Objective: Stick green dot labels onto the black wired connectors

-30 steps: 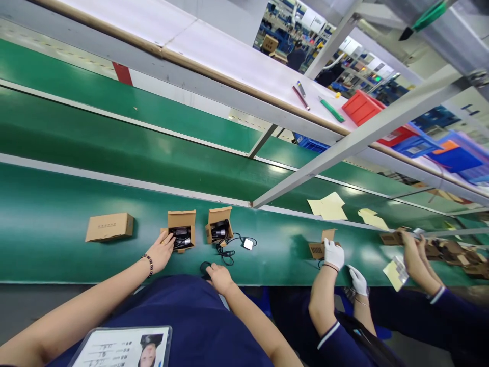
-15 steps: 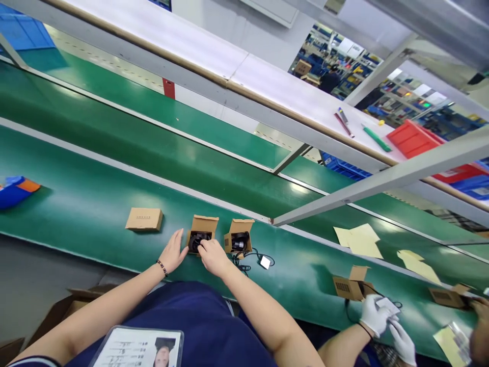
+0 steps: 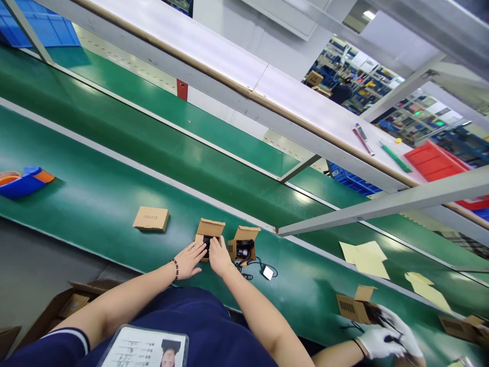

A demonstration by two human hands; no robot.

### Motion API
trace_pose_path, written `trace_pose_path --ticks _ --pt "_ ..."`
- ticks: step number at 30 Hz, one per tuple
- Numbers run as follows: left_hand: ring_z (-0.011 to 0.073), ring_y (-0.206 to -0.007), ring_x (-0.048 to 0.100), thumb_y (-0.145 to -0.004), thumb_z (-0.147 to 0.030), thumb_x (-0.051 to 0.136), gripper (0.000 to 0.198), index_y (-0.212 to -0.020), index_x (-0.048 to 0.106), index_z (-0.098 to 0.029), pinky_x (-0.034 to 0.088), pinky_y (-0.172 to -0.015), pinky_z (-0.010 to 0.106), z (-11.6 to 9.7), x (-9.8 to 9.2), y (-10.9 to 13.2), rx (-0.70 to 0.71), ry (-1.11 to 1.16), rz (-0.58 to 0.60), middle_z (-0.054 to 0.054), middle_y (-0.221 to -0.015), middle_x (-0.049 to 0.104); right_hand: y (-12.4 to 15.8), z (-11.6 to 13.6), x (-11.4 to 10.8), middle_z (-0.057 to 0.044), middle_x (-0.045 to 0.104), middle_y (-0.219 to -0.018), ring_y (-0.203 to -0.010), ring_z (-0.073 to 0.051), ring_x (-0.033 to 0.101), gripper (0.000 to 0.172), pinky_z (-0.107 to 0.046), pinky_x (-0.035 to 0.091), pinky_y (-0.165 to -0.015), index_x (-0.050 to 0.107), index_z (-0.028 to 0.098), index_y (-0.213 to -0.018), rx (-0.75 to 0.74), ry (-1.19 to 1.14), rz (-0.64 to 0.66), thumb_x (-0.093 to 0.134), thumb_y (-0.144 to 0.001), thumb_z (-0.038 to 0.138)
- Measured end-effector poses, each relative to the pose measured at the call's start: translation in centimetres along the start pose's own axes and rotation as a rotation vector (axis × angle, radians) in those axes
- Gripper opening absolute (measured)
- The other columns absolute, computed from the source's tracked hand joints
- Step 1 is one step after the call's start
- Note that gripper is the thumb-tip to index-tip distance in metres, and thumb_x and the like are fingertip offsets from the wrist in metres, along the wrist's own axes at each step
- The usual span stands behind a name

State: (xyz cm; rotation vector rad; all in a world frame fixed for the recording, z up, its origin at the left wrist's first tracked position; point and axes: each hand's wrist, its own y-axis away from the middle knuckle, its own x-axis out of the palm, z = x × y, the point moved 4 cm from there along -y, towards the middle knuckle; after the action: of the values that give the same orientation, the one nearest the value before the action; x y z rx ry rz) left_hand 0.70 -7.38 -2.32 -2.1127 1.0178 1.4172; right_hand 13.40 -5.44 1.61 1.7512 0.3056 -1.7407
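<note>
A small open cardboard box (image 3: 212,227) stands in front of me with its lid flap raised and black contents inside, mostly covered by my hands. My left hand (image 3: 190,261) lies over the box's left side, fingers stretched out and thumb apart. From the right, my right hand (image 3: 220,257) presses extended fingertips on the contents; nothing is visibly gripped. Beside it to the right is a second open box (image 3: 231,250) holding a dark coiled cable and a cylindrical part (image 3: 243,252). A black cable (image 3: 256,263) with a white tag (image 3: 268,273) trails out in front of it.
A closed cardboard box (image 3: 151,219) sits left on the green work surface (image 3: 95,188). Farther left is a blue-and-orange bin (image 3: 28,183). At right, a co-worker's white-gloved hands (image 3: 382,340) work by another open box (image 3: 353,308). Yellow sheets (image 3: 364,257) lie behind. A slanted metal post (image 3: 344,206) rises ahead.
My left hand has moved right onto the box. My right hand has shifted from reaching inside it to pressing at its right side. The view has swung slightly; the co-worker's gloved hands have moved.
</note>
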Motion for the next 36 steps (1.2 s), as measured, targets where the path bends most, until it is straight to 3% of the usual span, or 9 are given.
trace_pose_path --ticks 2,6,11,16,20,25,28,31,36 --pt "0.0246 -0.134 0.01 -0.08 -0.039 0.045 0.063 -0.135 0.028 -0.013 0.012 -0.108 0.044 0.2 0.2 0.0 -0.004 -0.02 0.022 0.012 -0.145 0.019 1.3 -1.3 0.2 -0.02 0.037 -0.134 -0.127 -0.027 0.029 0.049 -0.048 0.021 -0.106 0.037 0.004 -0.13 0.183 -0.207 -0.138 0.031 -0.081 0.009" --pt "0.0242 -0.134 0.01 -0.08 -0.031 0.045 0.059 -0.134 0.031 -0.012 0.014 -0.108 0.043 0.6 -0.1 0.0 0.002 -0.021 0.054 0.012 -0.145 0.018 1.6 -3.2 2.5 -0.018 0.05 -0.122 -0.105 -0.019 0.054 0.055 -0.037 0.047 -0.086 0.01 0.012 -0.139 0.477 -0.598 -0.266 0.018 -0.085 0.008" --pt "0.024 -0.133 0.014 -0.078 -0.022 0.046 0.055 -0.132 0.036 -0.016 0.017 -0.108 0.042 0.9 -1.6 0.3 0.069 0.028 0.041 0.012 -0.143 0.024 -1.3 -3.4 4.0 -0.012 0.054 -0.118 -0.098 -0.014 0.059 0.07 -0.027 0.05 -0.079 0.002 0.014 -0.139 0.41 -0.666 -0.232 0.039 -0.08 0.01" --pt "0.0323 -0.132 0.014 -0.063 -0.017 0.06 0.067 -0.126 0.043 -0.031 0.019 -0.106 0.05 0.9 -2.4 0.3 0.09 0.048 0.04 0.007 -0.142 0.026 -0.4 -3.8 3.4 -0.016 0.04 -0.132 -0.121 -0.02 0.04 0.06 -0.038 0.037 -0.098 0.026 0.012 -0.132 0.355 -0.603 -0.302 0.047 -0.076 0.013" --pt "0.0275 -0.13 0.023 -0.069 -0.012 0.052 0.063 -0.129 0.04 -0.029 0.019 -0.107 0.049 0.3 -2.2 1.4 0.139 0.021 0.043 0.008 -0.136 0.036 1.4 -3.6 2.5 -0.014 0.038 -0.135 -0.129 -0.022 0.026 0.051 -0.042 0.029 -0.104 0.04 0.014 -0.126 0.121 -0.484 -0.273 0.051 -0.077 0.019" --pt "0.02 -0.121 0.039 -0.08 -0.018 0.041 0.049 -0.13 0.038 -0.019 0.032 -0.101 0.034 -1.4 -2.7 3.9 0.319 0.074 0.043 0.01 -0.129 0.046 2.1 -3.3 1.6 -0.018 0.017 -0.144 -0.134 -0.027 0.01 0.09 -0.044 0.022 -0.107 0.018 0.009 -0.138 -0.047 -0.333 -0.119 0.057 -0.071 0.053" --pt "0.0238 -0.123 0.035 -0.082 -0.029 0.045 0.054 -0.133 0.031 -0.019 0.031 -0.101 0.038 -0.1 -4.0 2.3 0.113 0.027 -0.013 0.011 -0.133 0.04 2.0 -3.1 1.4 -0.018 0.011 -0.145 -0.134 -0.028 0.007 0.093 -0.045 0.019 -0.107 0.015 0.01 -0.139 -0.026 -0.318 -0.08 0.056 -0.07 0.057" --pt "0.0324 -0.13 0.018 -0.072 -0.043 0.057 0.076 -0.135 0.026 -0.012 0.021 -0.104 0.046 2.0 -4.4 -0.7 -0.078 -0.058 0.024 0.017 -0.141 0.025 1.8 -2.8 1.5 -0.015 0.011 -0.146 -0.134 -0.028 0.009 0.073 -0.046 0.021 -0.106 0.023 0.016 -0.138 0.01 -0.295 -0.085 0.053 -0.078 0.046" --pt "0.032 -0.133 0.006 -0.073 -0.046 0.057 0.076 -0.135 0.027 -0.013 0.013 -0.106 0.046 3.3 -2.9 -2.5 -0.035 -0.121 0.147 0.019 -0.144 0.015 1.6 -2.0 1.3 -0.011 0.005 -0.147 -0.133 -0.031 0.008 0.063 -0.049 0.022 -0.104 0.026 0.028 -0.136 0.011 -0.224 -0.08 0.052 -0.081 0.043"
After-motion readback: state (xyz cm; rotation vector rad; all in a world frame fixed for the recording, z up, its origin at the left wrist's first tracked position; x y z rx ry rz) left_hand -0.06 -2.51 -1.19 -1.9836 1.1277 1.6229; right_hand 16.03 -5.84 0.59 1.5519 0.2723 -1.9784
